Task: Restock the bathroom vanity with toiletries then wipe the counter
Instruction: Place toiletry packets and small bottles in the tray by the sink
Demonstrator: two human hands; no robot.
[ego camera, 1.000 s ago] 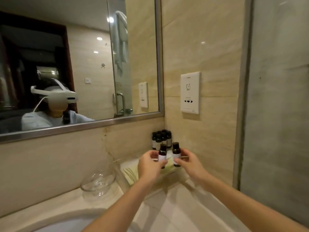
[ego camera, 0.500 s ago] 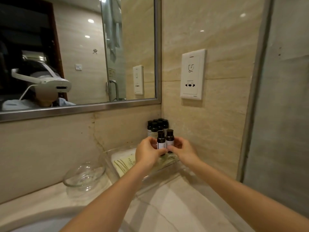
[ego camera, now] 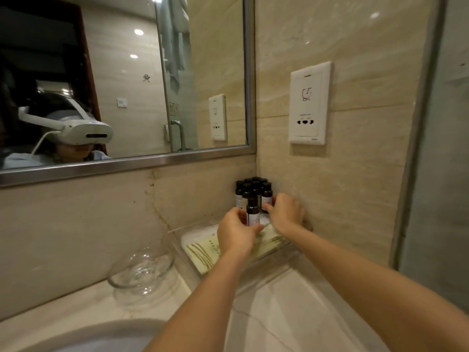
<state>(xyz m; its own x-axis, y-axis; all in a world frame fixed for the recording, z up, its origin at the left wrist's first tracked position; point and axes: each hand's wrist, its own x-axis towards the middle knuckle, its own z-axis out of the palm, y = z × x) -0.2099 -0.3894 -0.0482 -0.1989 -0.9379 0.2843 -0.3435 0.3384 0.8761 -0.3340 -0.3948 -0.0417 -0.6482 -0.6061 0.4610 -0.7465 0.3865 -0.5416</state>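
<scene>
1. Head view: restocking step in hand (wiping not yet started, by my judgement).
2. Left hand (ego camera: 236, 233) grips a small dark bottle (ego camera: 252, 214) upright over the clear tray (ego camera: 176, 246).
3. Right hand (ego camera: 285, 212) pinches a second bottle (ego camera: 266, 195) against the corner cluster (ego camera: 247, 186).
4. Next: seat both upright and let go without toppling the neighbours.

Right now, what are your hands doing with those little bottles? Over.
Left hand pinches front bottle. Right hand grips second bottle beside corner cluster. Both above clear tray. Nothing blocking.
</scene>
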